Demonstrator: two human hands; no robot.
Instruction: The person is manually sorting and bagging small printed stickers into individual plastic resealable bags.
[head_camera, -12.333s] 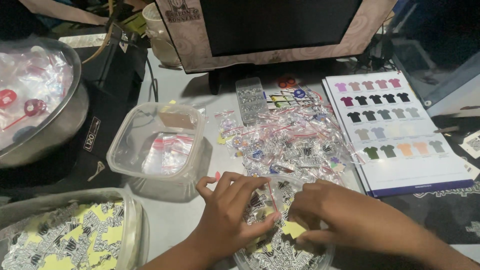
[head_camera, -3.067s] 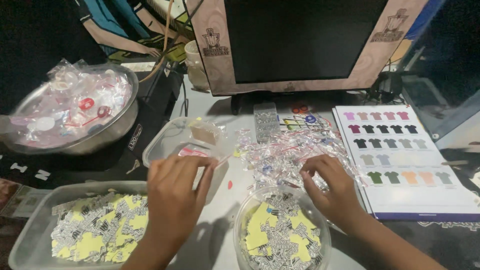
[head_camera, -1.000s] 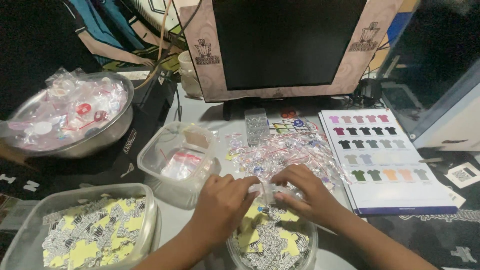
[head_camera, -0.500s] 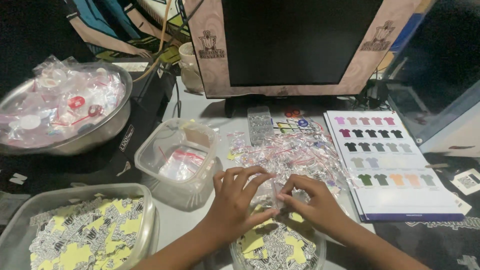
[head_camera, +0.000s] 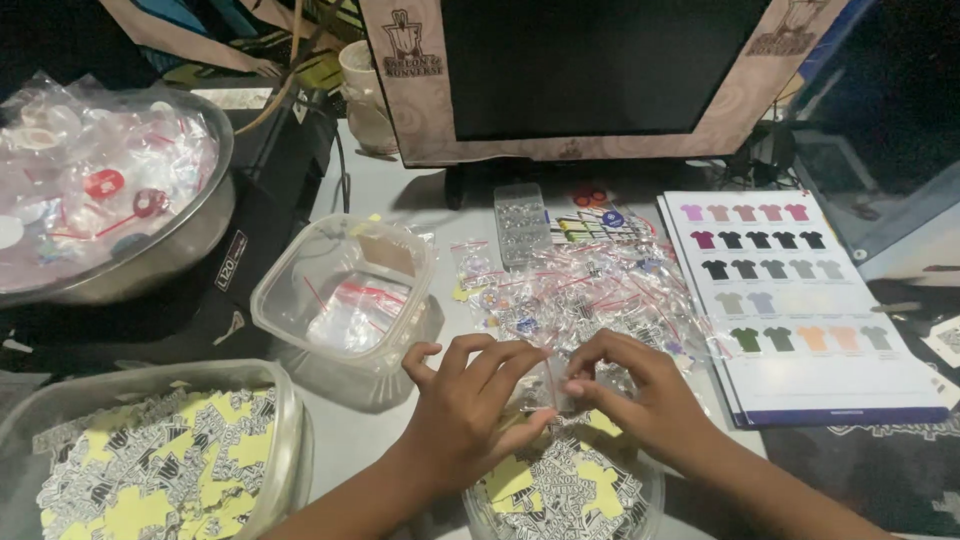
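Together, both hands' grips, left hand (head_camera: 470, 400) and right hand (head_camera: 640, 395), pinch a small clear bag (head_camera: 548, 385) between them.

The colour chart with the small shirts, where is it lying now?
The colour chart lies at the right of the head view, beside the pile of small bags, below the monitor.

1. Stickers (head_camera: 560, 495) in a round tub: black-and-white print on yellow backing.
2. Small bags (head_camera: 590, 290): clear plastic with red seal lines.
3. Chart (head_camera: 800, 300): white, with rows of shirts in pink, black, grey, green and orange.
4. Bowl (head_camera: 190, 240): silver metal.
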